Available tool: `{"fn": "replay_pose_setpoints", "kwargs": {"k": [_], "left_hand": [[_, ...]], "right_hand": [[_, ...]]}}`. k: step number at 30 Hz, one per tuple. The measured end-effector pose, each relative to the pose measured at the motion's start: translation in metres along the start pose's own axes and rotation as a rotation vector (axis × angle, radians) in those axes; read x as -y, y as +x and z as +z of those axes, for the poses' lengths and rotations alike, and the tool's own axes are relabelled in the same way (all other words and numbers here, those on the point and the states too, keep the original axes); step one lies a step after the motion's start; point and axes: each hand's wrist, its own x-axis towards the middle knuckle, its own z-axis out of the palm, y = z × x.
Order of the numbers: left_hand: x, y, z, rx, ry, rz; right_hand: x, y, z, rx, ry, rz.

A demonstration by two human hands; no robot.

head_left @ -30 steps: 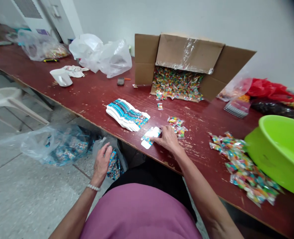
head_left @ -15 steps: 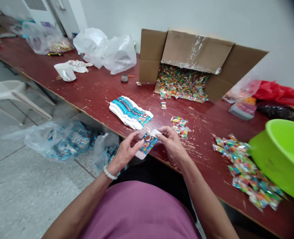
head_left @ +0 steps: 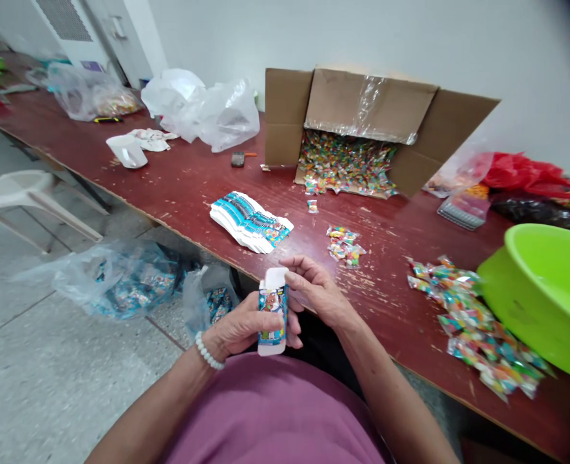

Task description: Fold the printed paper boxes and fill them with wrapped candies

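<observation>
A small blue printed box [head_left: 272,316] stands nearly upright in front of the table's edge, its white flaps extended at top and bottom. My left hand [head_left: 246,324] is wrapped round it, thumb across the printed front and fingers behind. At the box's top right, my right hand [head_left: 316,287] has its thumb and a finger at the white flap. Just beyond lies a fanned stack of flat blue and white boxes [head_left: 250,221]. Several wrapped candies [head_left: 345,246] lie to the right of the stack.
An open carton [head_left: 374,106] of wrapped candies stands at the back. To the right are a candy pile [head_left: 473,322] and a green basin [head_left: 536,303]. A white mug [head_left: 127,152] and plastic bags [head_left: 207,109] sit back left. Filled bags [head_left: 134,280] and a stool [head_left: 19,187] are on the floor.
Both hands have brought the box down toward my body and turned it more upright. The box now looks opened out, where before it looked flatter.
</observation>
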Motion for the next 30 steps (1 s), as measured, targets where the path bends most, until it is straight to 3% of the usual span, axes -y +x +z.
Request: {"fn": "replay_pose_setpoints", "kwargs": {"k": [8, 11, 14, 21, 26, 30], "left_hand": [[0.005, 0.007, 0.001, -0.272, 0.122, 0.066], [0.008, 0.011, 0.003, -0.284, 0.197, 0.09], [0.007, 0.011, 0.005, -0.332, 0.292, 0.229], [0.005, 0.004, 0.018, -0.65, 0.376, 0.477], [0.003, 0.003, 0.015, -0.6, 0.4, 0.42], [0.003, 0.003, 0.004, -0.561, 0.401, 0.383]], "right_hand": [[-0.001, -0.016, 0.006, 0.036, -0.037, 0.036], [-0.01, -0.015, 0.006, -0.061, -0.071, 0.071], [-0.012, -0.013, 0.004, -0.194, -0.15, -0.007], [-0.012, -0.01, 0.01, -0.376, 0.004, -0.099], [-0.022, -0.014, 0.011, -0.355, -0.056, -0.141], [-0.024, -0.014, 0.001, -0.27, -0.071, -0.053]]}}
